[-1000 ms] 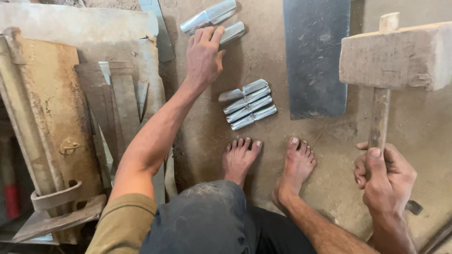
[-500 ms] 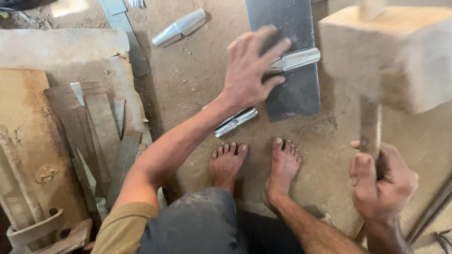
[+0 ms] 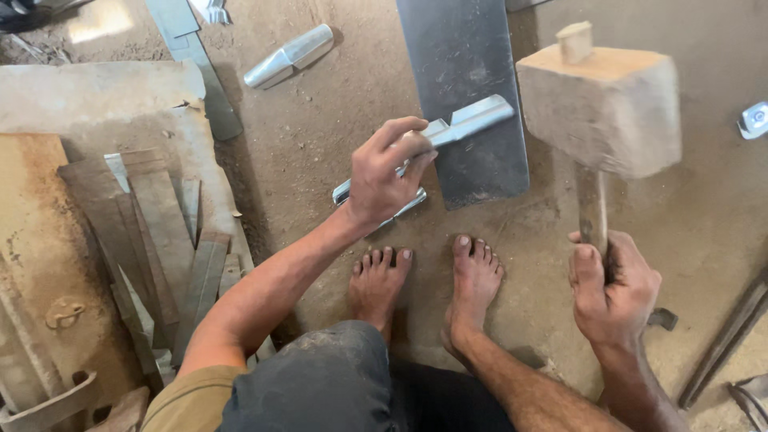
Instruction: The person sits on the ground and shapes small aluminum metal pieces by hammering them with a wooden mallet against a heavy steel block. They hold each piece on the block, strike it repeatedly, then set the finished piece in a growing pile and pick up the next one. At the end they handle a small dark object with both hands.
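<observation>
**A:** So what changed? A second ago the left hand [image 3: 390, 172] was up by the loose pieces at the top; now it's come across and is pinching a folded, shiny sheet-metal piece [image 3: 472, 122], laying it on the dark flat steel plate [image 3: 468, 88] on the floor. The right hand [image 3: 612, 292] is wrapped tight round the handle of a big pale wooden mallet [image 3: 600, 104], head raised above and right of the plate.

**B:** Looks like the piece is set for a hit, I'd guess. Fingers sit awfully close to it though.

**A:** Yeah. More folded pieces [image 3: 384, 210] peek out under the left hand, just ahead of the bare toes [image 3: 380, 280]. Another one [image 3: 290, 56] lies well apart, top left.

**B:** And the left side?

**A:** Stack of rusty flat metal strips [image 3: 160, 240] on a worn board, not in the way.
</observation>
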